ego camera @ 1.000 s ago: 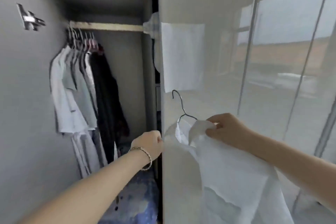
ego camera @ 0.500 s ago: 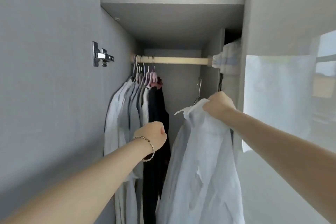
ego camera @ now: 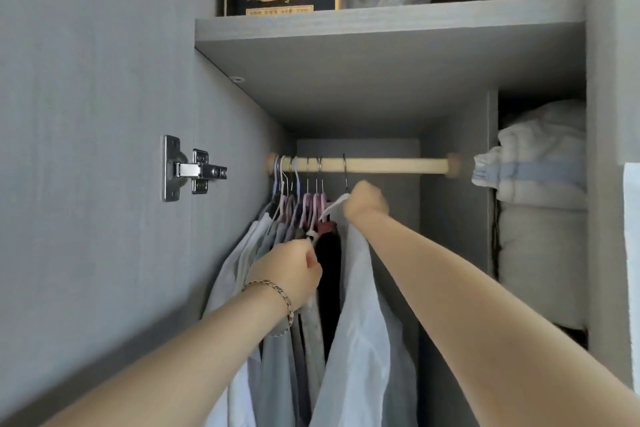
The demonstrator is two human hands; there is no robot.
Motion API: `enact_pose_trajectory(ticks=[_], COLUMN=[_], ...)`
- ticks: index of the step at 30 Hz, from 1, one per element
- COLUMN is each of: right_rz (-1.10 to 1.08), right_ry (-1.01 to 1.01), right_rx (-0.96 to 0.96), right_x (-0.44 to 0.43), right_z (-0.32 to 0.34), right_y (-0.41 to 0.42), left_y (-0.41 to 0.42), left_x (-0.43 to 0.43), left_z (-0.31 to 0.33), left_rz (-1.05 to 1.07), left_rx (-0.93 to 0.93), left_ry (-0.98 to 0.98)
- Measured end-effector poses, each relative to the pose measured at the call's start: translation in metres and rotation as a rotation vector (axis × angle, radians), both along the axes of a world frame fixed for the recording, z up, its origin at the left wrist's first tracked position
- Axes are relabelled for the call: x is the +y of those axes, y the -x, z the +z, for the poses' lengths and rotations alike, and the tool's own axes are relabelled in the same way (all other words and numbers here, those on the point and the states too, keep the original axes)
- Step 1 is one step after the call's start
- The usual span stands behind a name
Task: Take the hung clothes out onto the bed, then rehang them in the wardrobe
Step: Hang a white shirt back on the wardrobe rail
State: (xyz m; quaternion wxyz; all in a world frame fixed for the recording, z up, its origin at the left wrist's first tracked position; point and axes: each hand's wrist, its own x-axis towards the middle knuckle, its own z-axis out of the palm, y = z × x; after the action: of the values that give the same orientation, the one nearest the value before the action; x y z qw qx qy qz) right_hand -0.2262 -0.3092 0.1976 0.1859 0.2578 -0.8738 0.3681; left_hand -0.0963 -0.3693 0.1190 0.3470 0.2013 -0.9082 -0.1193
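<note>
Grey wardrobe (ego camera: 381, 80), wooden rail (ego camera: 381, 165); right hand (ego camera: 367, 201) clamped on white shirt (ego camera: 360, 340), left hand (ego camera: 294, 274) of unclear grip.

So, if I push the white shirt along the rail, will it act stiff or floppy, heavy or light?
Probably floppy: the white shirt hangs in soft folds below the right hand. Likely light, since one hand holds it up by the collar. Its thin wire hanger may slide or swing easily on the smooth rail.

The right hand (ego camera: 367, 201) covers most of the white shirt's (ego camera: 360, 340) hanger (ego camera: 345, 173); hems are cropped.
</note>
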Motion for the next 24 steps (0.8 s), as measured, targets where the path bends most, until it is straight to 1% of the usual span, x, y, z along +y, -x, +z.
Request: enact_pose_trajectory(ticks=[2,5,7,9,11,14,16,18,20,22,24], right_rz=[0.027,0.177,0.275,0.308,0.353,0.496,0.475,0.397,0.309,0.24,0.147], right_ry=[-0.009,-0.063,-0.091,-0.124,-0.154,-0.161,-0.204,-0.252,-0.366,-0.457,-0.512], right_rx=[-0.007,-0.037,0.002,0.064,0.109,0.103,0.066,0.012,-0.105,-0.26,-0.375], right_x=[-0.009,-0.016,-0.014,-0.002,0.016,0.052,0.083,0.115,0.149,0.185,0.225], right_z=[-0.013,-0.037,-0.054,-0.069,-0.081,-0.089,-0.089,-0.094,-0.103,-0.122,-0.146], right_y=[0.009,0.01,0.007,-0.002,-0.013,-0.029,-0.038,-0.046,-0.059,-0.075,-0.092], left_y=[-0.001,-0.005,-0.01,-0.015,-0.021,-0.03,-0.032,-0.029,-0.022,-0.016,-0.013], left_x=[-0.004,-0.001,0.007,0.018,0.031,0.05,0.061,0.073,0.09,0.114,0.145], left_z=[-0.006,-0.016,-0.025,-0.035,-0.046,-0.055,-0.059,-0.063,-0.067,-0.073,-0.085], left_rz=[0.005,0.037,0.073,0.092,0.108,0.118,0.093,0.014,-0.083,-0.177,-0.299], left_rx=[-0.008,0.007,0.013,0.0,-0.042,-0.138,-0.217,-0.295,-0.35,-0.407,-0.468], left_ry=[-0.018,-0.074,-0.088,-0.091,-0.083,-0.05,-0.063,-0.115,-0.163,-0.161,-0.147])
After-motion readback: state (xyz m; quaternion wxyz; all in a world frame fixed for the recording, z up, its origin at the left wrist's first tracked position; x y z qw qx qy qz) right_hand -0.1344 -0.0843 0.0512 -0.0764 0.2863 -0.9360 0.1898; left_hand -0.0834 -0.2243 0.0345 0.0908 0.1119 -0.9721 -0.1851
